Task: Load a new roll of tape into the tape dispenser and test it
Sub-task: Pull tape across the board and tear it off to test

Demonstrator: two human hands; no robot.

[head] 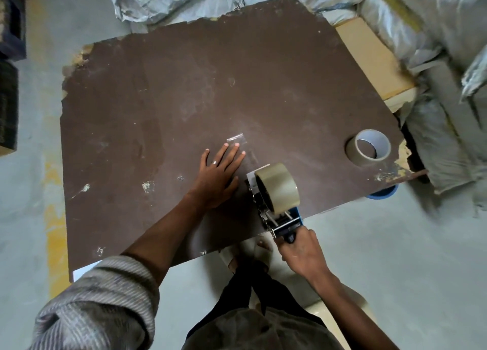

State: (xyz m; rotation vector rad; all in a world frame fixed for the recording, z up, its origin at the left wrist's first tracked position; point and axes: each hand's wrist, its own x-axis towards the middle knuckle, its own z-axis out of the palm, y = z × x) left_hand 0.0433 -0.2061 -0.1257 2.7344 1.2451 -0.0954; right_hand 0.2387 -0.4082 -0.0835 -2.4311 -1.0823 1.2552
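Note:
A blue tape dispenser (278,219) with a full roll of clear brownish tape (278,187) mounted on it rests on the brown tabletop (184,86) near the front edge. My right hand (300,253) grips its handle. A strip of clear tape (241,145) lies stuck on the table, running from the dispenser away from me. My left hand (217,177) lies flat with straight fingers, pressing on the table and the strip's left side. A second tape roll (368,148), nearly used up with a white core, lies flat at the table's right edge.
The tabletop has chipped edges and old tape scraps. Grey sacks (434,33) are piled behind and to the right. A cardboard box (374,59) sits under the right rear edge. A blue object (383,193) shows below the right front edge. Concrete floor surrounds the table.

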